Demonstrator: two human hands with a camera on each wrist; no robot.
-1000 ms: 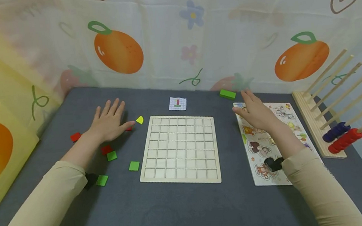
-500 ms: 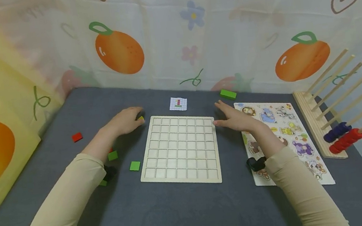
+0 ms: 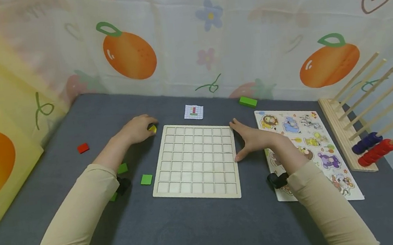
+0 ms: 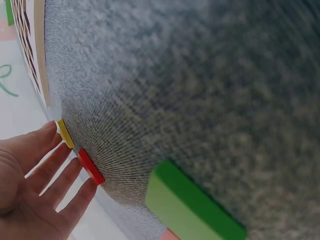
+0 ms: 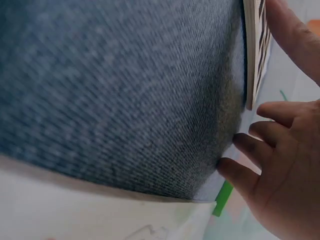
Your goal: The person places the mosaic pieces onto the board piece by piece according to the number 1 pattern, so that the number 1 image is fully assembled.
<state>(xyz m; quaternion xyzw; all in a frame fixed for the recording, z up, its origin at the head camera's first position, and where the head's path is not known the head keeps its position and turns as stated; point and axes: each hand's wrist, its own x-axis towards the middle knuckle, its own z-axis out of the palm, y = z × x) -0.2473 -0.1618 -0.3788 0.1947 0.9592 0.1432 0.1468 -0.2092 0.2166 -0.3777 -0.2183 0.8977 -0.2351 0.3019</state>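
Observation:
My left hand (image 3: 136, 130) curls over a small yellow quarter-round block (image 3: 152, 129) just left of the wooden grid board (image 3: 197, 196). In the left wrist view, thumb and forefinger pinch this yellow block (image 4: 65, 134). A red block (image 4: 91, 167) lies right at the other fingertips there; the hand hides it in the head view. My right hand (image 3: 253, 136) is at the board's right edge, thumb and forefinger spread along it. The right wrist view has the thumb by the board's rim (image 5: 250, 75) and the other fingers extended, holding nothing.
Green blocks (image 3: 146, 179) and a red block (image 3: 83, 148) lie left of the board. Behind it are a small pattern card (image 3: 193, 112) and a long green block (image 3: 248, 102). An animal puzzle (image 3: 328, 160) and a peg rack with rings (image 3: 355, 156) stand right.
My left hand has moved right and curled over the yellow block. My right hand has come left from over the puzzle to the board's right edge, thumb now lower.

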